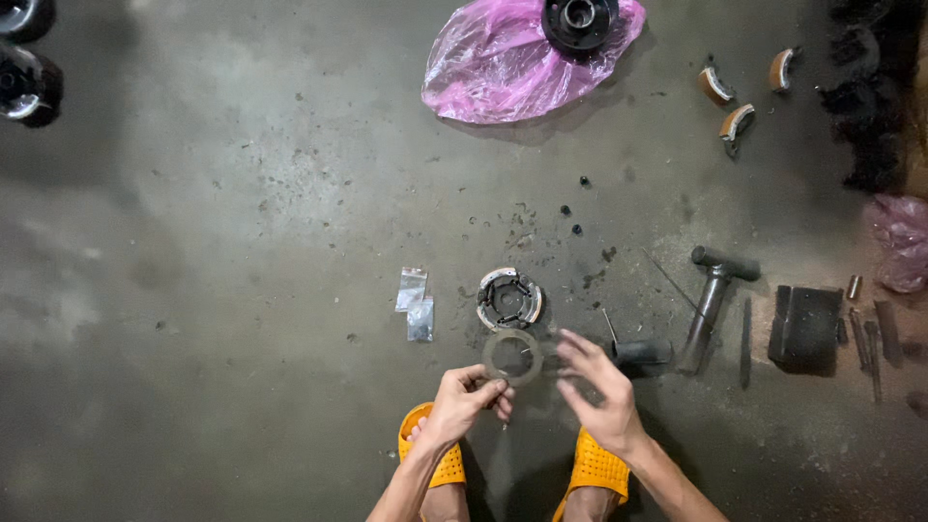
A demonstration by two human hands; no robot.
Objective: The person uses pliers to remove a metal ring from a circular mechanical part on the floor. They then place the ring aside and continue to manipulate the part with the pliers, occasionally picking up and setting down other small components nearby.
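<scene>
Your left hand (pixel 462 399) pinches a flat metal ring (pixel 511 356) by its near edge, holding it just above the concrete floor (pixel 242 242). Your right hand (pixel 597 387) is beside the ring with fingers spread, holding nothing. Just beyond the ring lies a round clutch assembly (pixel 508 299), with two small plastic bags (pixel 416 303) to its left. A black socket (pixel 642 351) and a T-handle wrench (pixel 713 296) lie right of your right hand. Your feet wear orange sandals (pixel 592 467).

views: 1 | head-worn | faces straight down at concrete floor (pixel 242 242) | hands low in frame | mid-range
</scene>
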